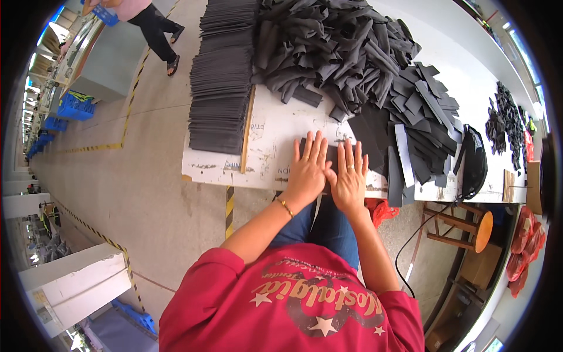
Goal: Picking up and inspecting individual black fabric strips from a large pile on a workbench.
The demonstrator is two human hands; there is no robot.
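Observation:
My left hand and my right hand lie side by side on a dark fabric strip at the table's near edge. Fingers on both are stretched out flat, pointing away from me, with the thumbs close together. Most of the strip is hidden under them. Left of my hands, a long row of tightly stacked dark fabric strips runs beside a thin wooden batten. Beyond my fingers rises a heap of loose, curled dark fabric pieces. A pile of flatter dark pieces spreads to the right.
The white table bears scuffs and marks. A black rounded object with a cable sits at its right end. Below are a wooden stool and a red bag. A person stands at far left, near blue crates.

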